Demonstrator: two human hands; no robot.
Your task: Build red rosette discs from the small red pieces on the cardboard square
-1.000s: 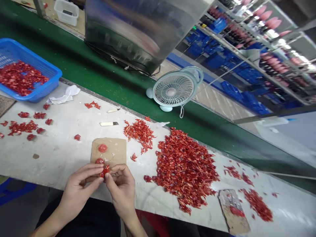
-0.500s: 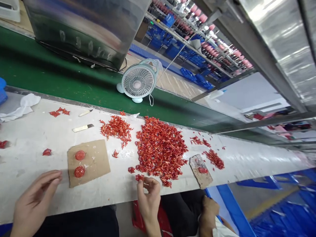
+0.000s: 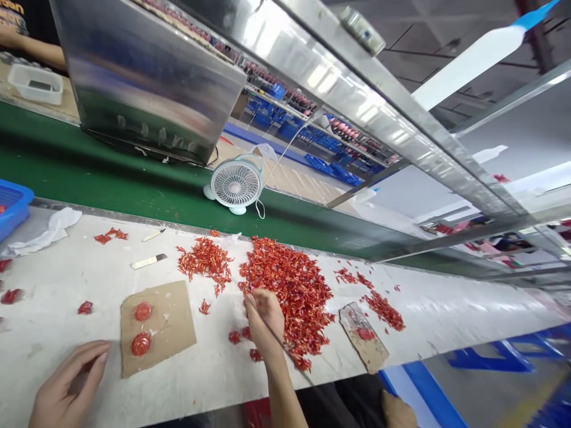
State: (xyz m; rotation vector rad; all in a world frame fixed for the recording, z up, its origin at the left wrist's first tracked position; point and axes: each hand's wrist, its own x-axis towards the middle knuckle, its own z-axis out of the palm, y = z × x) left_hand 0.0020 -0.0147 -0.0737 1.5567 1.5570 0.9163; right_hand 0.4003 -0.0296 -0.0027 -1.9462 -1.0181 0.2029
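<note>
My right hand [image 3: 266,321] is at the left edge of a large pile of small red pointed pieces [image 3: 294,285], fingers curled. A thin dark rod [image 3: 294,358] runs from its palm across the wrist; its tip is hidden. Several red clumps [image 3: 234,337] lie just below that hand. My left hand [image 3: 69,383] is by the table's front, left of a cardboard piece [image 3: 173,321]; its thumb and fingers are slightly apart with nothing visible between them. Two round red pieces, an upper one [image 3: 143,311] and a lower one [image 3: 141,343], sit on the cardboard. A single red clump [image 3: 85,307] lies above my left hand.
Two small knives [image 3: 148,261] lie behind the cardboard, beside a smaller red pile [image 3: 205,260]. A fan [image 3: 236,185] stands on the green belt [image 3: 178,184]. A blue basket [image 3: 13,205] is at far left. At right, a co-worker's hand [image 3: 397,410] is near another board [image 3: 363,339].
My right hand has moved up and forward to the pile's edge, and the thin dark rod now shows across it. My left hand keeps about the same place. The view has tilted up.
</note>
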